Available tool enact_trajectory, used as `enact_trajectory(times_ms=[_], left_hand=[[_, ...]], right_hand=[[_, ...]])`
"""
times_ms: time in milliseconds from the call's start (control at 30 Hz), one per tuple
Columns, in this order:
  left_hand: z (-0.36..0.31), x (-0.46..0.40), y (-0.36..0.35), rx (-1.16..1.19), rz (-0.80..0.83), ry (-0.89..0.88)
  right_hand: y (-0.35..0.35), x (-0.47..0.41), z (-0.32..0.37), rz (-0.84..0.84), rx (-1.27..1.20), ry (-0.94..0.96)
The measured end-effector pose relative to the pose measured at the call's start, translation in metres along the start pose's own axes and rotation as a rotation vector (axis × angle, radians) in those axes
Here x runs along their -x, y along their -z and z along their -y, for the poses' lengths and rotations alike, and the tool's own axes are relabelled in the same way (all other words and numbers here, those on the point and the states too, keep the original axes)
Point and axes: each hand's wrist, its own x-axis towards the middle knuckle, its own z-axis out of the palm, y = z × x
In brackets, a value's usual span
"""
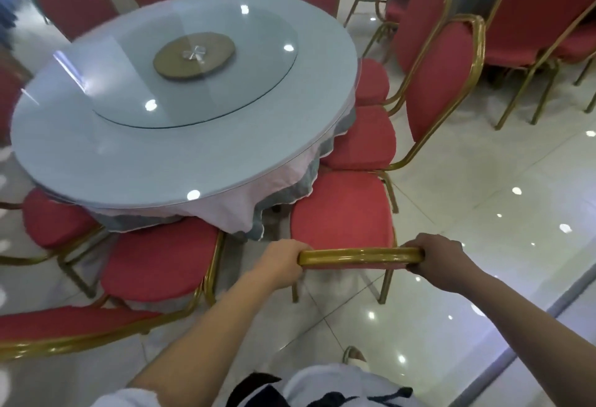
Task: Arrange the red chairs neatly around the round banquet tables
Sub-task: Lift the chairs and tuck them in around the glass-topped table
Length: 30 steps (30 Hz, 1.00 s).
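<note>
A red chair (342,210) with a gold frame stands in front of me, its seat facing the round banquet table (80,155). My left hand (283,261) grips the left end of its gold top rail, and my right hand (435,261) grips the right end. The front of the seat reaches the hanging tablecloth. To its right stands another red chair (435,80) with its seat tucked under the table edge. On its left is a third red chair (161,261), close to the table.
A glass turntable (193,68) lies on the table. More red chairs (74,0) ring the far side. A second table with chairs (541,19) stands at the back right. A chair back (64,326) is near my left arm. Glossy tiled floor (483,197) spreads right.
</note>
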Motion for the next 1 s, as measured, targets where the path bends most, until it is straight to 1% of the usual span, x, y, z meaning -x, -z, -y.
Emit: enact_trajectory(times_ms=[133,200,267,367,500,667,800,867,1000], left_hand=[[-0.007,0.049,-0.032,-0.1,0.012,-0.033],[-0.012,0.069,-0.051,-0.129,0.057,-0.062],[-0.015,0.083,-0.068,-0.139,0.096,-0.072],[-0.02,0.094,-0.081,-0.148,0.112,-0.076],[-0.021,0.096,-0.082,-0.098,0.024,0.056],[-0.037,0.072,-0.068,-0.023,-0.063,0.164],[-0.035,0.053,-0.053,0.188,-0.066,0.265],[-0.029,0.051,-0.051,0.239,-0.061,0.276],[-0.028,0.054,-0.051,0.247,-0.083,0.271]], right_hand=[[-0.005,0.014,-0.02,0.021,0.048,0.209],[-0.007,0.019,-0.031,0.068,0.102,0.31],[-0.007,0.023,-0.038,0.122,0.14,0.369],[-0.003,0.022,-0.037,0.19,0.173,0.394],[0.006,0.003,-0.03,0.203,0.195,0.434],[0.032,-0.042,-0.019,0.172,0.242,0.467],[0.043,-0.07,-0.005,0.148,0.223,0.443],[0.041,-0.074,0.0,0.142,0.22,0.437],[0.034,-0.072,0.0,0.071,0.164,0.43]])
